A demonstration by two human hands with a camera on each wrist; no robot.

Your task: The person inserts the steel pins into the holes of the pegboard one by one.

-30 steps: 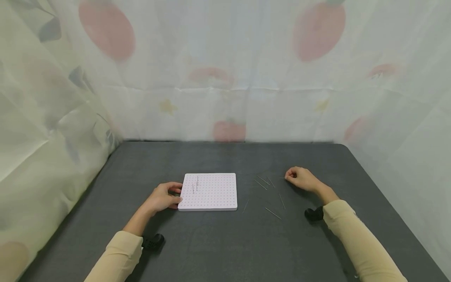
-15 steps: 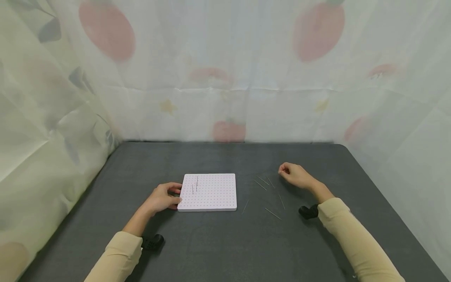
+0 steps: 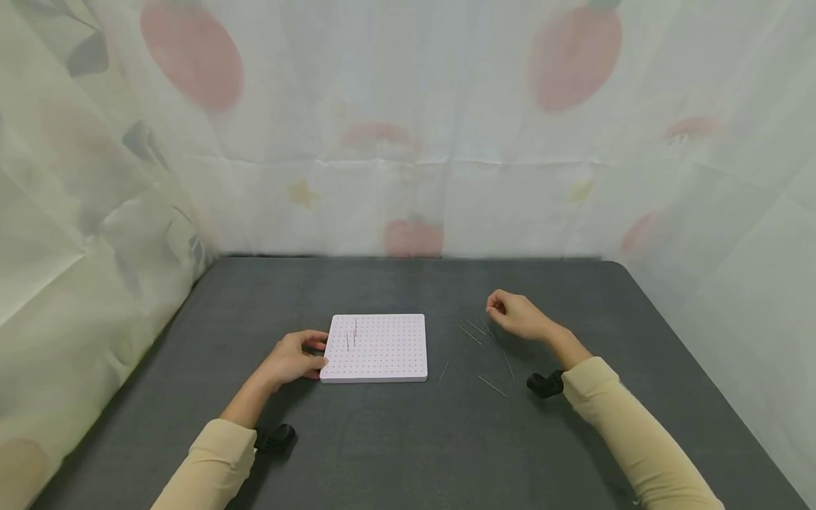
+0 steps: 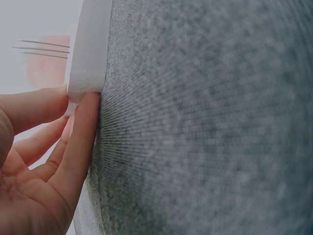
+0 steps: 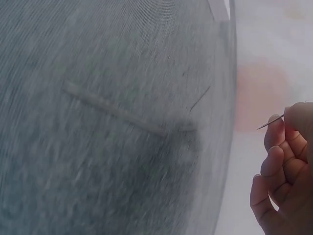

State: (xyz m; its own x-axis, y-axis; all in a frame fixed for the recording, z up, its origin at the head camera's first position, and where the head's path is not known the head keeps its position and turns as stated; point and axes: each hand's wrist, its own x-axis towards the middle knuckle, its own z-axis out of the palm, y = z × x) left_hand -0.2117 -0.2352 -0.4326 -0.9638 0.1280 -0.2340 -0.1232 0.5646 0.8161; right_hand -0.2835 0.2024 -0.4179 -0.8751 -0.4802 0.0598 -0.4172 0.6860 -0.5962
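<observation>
A white board with a grid of small holes [image 3: 389,358] lies flat on the table. Three thin needles [image 3: 355,327] stand upright near its far left corner. At the board's left edge, my left hand [image 3: 295,358] pinches the side between thumb and fingers; the left wrist view shows the thumb by the top face and a finger along the side [image 4: 88,54]. My right hand [image 3: 519,316] is raised over the table, right of the board. In the right wrist view its thumb and index finger pinch a needle [image 5: 270,122], pointed end sticking out.
Several loose needles lie scattered on the dark table [image 3: 382,446] between the board and my right hand, one of them [image 3: 493,386] nearer the front. Patterned curtains [image 3: 510,205] hang behind the table and along both sides.
My right hand has lifted off the table with the needle and moved left toward the board. My left hand stays at the board's left edge.
</observation>
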